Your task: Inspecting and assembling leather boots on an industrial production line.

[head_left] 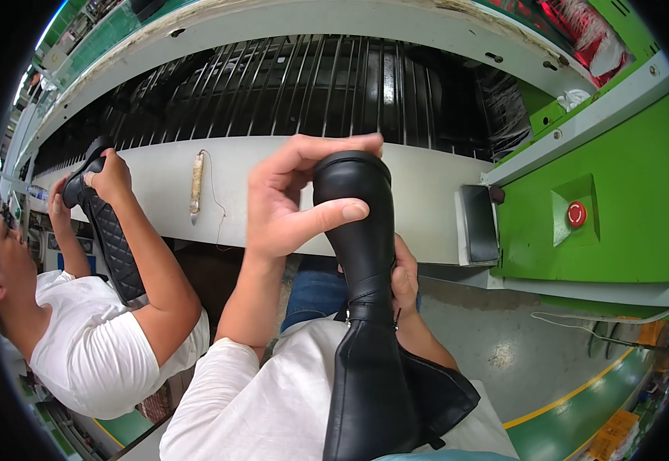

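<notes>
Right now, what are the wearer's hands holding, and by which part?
A black tall boot: left hand around its toe; right hand at the ankle, its grip partly hidden.

The black boot [370, 307] looks like smooth, shiny leather; the counter [434, 192] is smooth; the rods [360, 92] are shiny metal.

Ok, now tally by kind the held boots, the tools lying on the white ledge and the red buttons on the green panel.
Held black boots: 2 (plain boot, quilted boot)
Tool on the white ledge: 1
Red button on the green panel: 1
Total: 4
</notes>
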`<state>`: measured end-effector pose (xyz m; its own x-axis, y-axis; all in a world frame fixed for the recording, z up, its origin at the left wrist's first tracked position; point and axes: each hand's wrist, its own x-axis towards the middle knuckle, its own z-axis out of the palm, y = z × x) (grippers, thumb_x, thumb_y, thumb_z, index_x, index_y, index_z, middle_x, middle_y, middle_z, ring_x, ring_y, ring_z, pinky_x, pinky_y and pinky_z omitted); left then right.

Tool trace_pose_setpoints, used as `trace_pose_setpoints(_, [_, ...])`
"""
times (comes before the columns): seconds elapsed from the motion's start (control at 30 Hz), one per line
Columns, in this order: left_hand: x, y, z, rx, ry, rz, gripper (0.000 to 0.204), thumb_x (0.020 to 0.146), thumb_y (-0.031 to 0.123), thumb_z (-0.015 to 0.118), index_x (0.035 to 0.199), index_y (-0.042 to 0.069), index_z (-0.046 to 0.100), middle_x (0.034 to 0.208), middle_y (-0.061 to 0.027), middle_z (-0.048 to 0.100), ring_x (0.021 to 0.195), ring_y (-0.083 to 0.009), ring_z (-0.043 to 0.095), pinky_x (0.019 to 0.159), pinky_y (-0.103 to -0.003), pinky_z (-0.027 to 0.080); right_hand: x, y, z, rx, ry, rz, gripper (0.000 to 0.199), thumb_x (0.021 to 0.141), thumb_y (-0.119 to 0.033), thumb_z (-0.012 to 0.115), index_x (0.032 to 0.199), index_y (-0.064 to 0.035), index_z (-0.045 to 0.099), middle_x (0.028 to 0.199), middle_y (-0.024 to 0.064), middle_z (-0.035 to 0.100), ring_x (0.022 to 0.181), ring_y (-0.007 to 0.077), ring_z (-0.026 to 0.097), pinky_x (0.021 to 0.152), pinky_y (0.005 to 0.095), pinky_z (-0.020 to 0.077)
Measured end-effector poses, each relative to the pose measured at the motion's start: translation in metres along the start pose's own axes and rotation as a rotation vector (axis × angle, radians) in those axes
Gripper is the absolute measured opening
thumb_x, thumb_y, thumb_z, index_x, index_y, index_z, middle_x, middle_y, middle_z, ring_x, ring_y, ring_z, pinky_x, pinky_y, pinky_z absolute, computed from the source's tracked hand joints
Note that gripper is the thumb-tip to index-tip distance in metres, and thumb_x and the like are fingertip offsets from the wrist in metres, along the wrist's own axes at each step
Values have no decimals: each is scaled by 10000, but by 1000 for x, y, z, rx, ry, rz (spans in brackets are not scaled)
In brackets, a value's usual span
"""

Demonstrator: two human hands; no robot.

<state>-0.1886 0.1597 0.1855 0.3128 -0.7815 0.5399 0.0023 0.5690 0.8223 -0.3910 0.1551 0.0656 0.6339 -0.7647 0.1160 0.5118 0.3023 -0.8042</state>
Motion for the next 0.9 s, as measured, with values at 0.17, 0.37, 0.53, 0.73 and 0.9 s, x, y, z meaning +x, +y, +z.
trace_pose_setpoints(0.17, [-4,27,-8,147,-86,-90,703,810,168,930,1405,-95,662,1290,-312,772,1174,-358,792,1030,-449,643,-2,-8,-3,-77,-23,-31,1031,949,-656,796,1579,102,495,1436,200,680,1289,250,686,1124,371,523])
trace_pose_setpoints(0.37, [-14,17,-13,78,-35,-114,662,798,127,920,1376,-92,684,1237,-288,795,1113,-333,806,971,-429,662,-3,-5,-7,-68,-57,1,997,939,-556,859,1575,121,498,1468,180,667,1357,242,628,1191,374,453])
trace_pose_setpoints(0.53, [-25,8,-21,81,5,-169,671,811,245,919,1342,-90,682,1217,-306,788,1132,-405,794,1021,-518,642,-5,-5,-9,-79,-58,35,959,949,-516,857,1575,116,500,1466,180,668,1352,233,625,1187,373,455])
trace_pose_setpoints(0.73, [-34,2,-35,18,-32,-155,649,818,252,924,1320,-84,688,1239,-313,778,1134,-433,786,1030,-547,630,-2,-18,-15,-243,-59,30,818,927,-405,891,1505,94,595,1310,128,697,1224,205,651,1097,350,497])
trace_pose_setpoints(0.9, [-41,23,-51,167,-227,-335,645,765,56,991,1332,-100,727,1294,-268,789,1218,-322,777,1062,-424,618,22,-68,-25,-769,-240,-157,721,786,-338,991,1344,46,741,1090,156,754,972,261,738,899,356,581])
